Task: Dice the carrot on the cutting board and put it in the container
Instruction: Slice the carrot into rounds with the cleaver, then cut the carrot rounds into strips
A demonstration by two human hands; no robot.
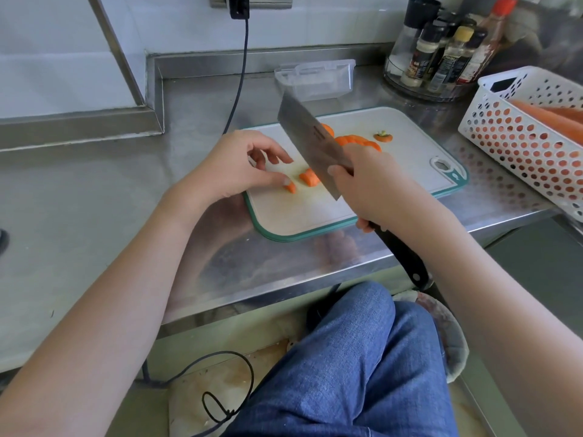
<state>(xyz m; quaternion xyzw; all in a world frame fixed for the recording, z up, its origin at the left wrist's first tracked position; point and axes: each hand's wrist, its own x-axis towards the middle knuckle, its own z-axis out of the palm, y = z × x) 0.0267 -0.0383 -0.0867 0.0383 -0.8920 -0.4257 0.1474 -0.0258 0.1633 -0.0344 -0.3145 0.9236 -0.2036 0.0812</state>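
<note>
A white cutting board (394,171) with a teal rim lies on the steel counter. On it are carrot slices (356,141), a cut carrot top (383,137) and smaller pieces (307,178) near the cleaver. My right hand (369,184) grips the black handle of a cleaver (306,137), its blade raised and tilted over the board. My left hand (239,165) rests at the board's left edge, fingertips touching a small carrot piece (291,187). A clear plastic container (315,78) stands empty behind the board.
A white perforated basket (511,137) with whole carrots sits at the right. A round rack of spice bottles (441,52) stands at the back right. A black cable (239,74) hangs from the wall socket down to the counter.
</note>
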